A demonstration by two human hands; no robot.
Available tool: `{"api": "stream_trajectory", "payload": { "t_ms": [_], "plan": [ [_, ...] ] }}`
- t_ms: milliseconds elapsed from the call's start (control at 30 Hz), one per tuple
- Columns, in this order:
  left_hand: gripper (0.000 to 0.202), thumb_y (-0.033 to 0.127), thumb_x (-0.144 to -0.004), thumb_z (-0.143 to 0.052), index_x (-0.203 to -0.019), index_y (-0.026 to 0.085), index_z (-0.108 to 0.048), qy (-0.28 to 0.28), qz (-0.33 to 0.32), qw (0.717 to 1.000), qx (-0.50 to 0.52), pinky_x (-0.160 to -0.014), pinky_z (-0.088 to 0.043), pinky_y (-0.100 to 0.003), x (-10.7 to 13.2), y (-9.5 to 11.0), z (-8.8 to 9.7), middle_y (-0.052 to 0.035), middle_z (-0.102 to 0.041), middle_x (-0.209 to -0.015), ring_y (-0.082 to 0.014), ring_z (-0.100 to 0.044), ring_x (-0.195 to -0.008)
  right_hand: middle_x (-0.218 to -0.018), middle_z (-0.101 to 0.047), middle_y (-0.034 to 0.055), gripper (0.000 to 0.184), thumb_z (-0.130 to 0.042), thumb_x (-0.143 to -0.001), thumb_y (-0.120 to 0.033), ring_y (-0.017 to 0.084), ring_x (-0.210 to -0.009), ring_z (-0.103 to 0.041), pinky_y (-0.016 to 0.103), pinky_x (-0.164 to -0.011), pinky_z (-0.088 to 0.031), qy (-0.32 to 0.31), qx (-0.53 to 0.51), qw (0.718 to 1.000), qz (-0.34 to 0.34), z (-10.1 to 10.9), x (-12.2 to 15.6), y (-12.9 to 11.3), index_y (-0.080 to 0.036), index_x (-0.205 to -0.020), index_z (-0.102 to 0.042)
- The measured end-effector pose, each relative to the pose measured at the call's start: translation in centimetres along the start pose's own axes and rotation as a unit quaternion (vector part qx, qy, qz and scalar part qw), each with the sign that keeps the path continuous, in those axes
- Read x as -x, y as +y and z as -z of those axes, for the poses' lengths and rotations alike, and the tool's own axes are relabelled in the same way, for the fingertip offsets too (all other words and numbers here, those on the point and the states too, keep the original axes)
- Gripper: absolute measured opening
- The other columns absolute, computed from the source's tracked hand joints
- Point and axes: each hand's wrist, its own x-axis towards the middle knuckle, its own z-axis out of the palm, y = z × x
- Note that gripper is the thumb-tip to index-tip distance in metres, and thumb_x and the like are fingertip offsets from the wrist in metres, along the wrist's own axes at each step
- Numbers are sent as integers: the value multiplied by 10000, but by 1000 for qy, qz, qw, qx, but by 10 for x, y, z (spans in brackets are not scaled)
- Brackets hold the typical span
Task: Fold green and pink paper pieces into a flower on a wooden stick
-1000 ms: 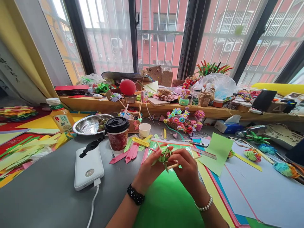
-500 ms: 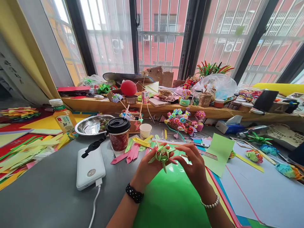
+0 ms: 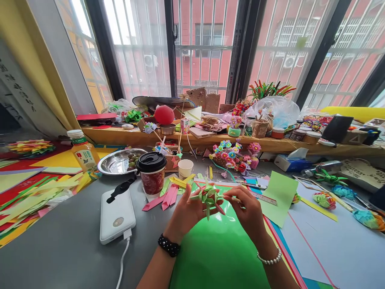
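Note:
A folded paper piece (image 3: 208, 197) with green and pink strips sticking out on several sides is held up over a glossy green sheet (image 3: 219, 253). My left hand (image 3: 188, 208) cradles it from the left, fingers curled beneath and around it. The thumb and fingertips of my right hand (image 3: 245, 204) pinch a pale green strip on its right side. Pink folded paper strips (image 3: 170, 195) lie left of my hands, beside yellow strips (image 3: 182, 181) and green ones.
A lidded coffee cup (image 3: 151, 174), a paper cup (image 3: 185, 169) and a white power bank (image 3: 117, 214) with a cable stand to the left. A metal plate (image 3: 108, 161) holds grapes. Right lie a light green sheet (image 3: 278, 198) and white boards (image 3: 339, 245). Crochet flowers (image 3: 230, 154) sit behind.
My right fingertips have closed on a strip at the piece's right side; before, they were more spread near a pink tip. The piece has turned slightly, and the view has shifted a little.

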Motion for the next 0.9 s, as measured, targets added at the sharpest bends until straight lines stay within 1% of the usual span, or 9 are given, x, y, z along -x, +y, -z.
{"api": "stream_trajectory", "payload": {
  "t_ms": [67,167,233,300,467,567,667,767,900],
  "plan": [
    [545,565,-763,-414,-1082,142,-544,-1,-19,1000,-24,-903,-345,-441,-1,0,0,-110,-617,-1038,-281,-552,-994,-738,-596,27,85,-508,-815,-161,144,-688,-564,248,-595,-455,33,17,999,1,1,1,-1,-192,-780,-579],
    [410,337,-696,-638,-1063,174,-555,18,-41,995,-84,-891,-371,-387,-3,-2,0,-80,-599,-1070,-236,-573,-959,-734,-599,29,90,-506,-818,-171,148,-687,-561,262,-620,-451,56,52,997,10,0,2,-1,-192,-783,-586],
    [410,192,-647,-689,-1039,180,-567,43,-52,990,-124,-859,-398,-367,-5,-5,0,-66,-605,-1038,-212,-590,-910,-731,-602,31,95,-504,-821,-178,150,-685,-562,266,-620,-449,57,68,996,14,-1,2,0,-190,-783,-590],
    [373,144,-636,-691,-993,169,-586,80,-69,982,-154,-813,-425,-352,-6,-7,-2,-60,-625,-960,-194,-604,-841,-730,-605,32,101,-499,-825,-186,152,-685,-566,264,-613,-452,50,72,996,19,-2,2,2,-189,-787,-592],
    [300,119,-629,-690,-911,152,-593,160,-84,968,-172,-704,-462,-285,-8,-6,-4,-37,-644,-821,-150,-611,-717,-768,-614,37,84,-524,-811,-209,159,-715,-581,257,-607,-466,5,64,998,19,-5,3,5,-192,-836,-602],
    [300,128,-638,-686,-919,152,-585,179,-69,967,-165,-654,-464,-235,-7,-3,-4,-36,-643,-827,-127,-610,-698,-805,-617,40,110,-526,-806,-189,160,-737,-586,254,-620,-469,-16,66,998,21,-5,2,6,-192,-885,-602],
    [282,145,-643,-683,-906,149,-581,187,-49,969,-156,-617,-460,-205,-7,-1,-4,-28,-638,-799,-109,-606,-663,-773,-616,32,111,-500,-817,-177,152,-701,-586,251,-613,-462,-28,71,997,22,-5,2,7,-191,-858,-602],
    [236,201,-661,-674,-863,156,-561,195,-58,972,-119,-635,-470,-214,-8,-2,-3,-20,-627,-801,-117,-613,-684,-741,-615,27,104,-494,-818,-187,152,-676,-582,247,-596,-456,-23,84,996,12,-6,2,7,-191,-816,-597],
    [275,258,-679,-661,-897,176,-515,193,-80,975,-78,-713,-476,-260,-9,-4,0,-16,-612,-824,-143,-621,-748,-722,-617,21,105,-496,-817,-194,150,-656,-582,242,-590,-446,-6,113,994,1,-6,2,7,-189,-775,-592]
  ]
}}
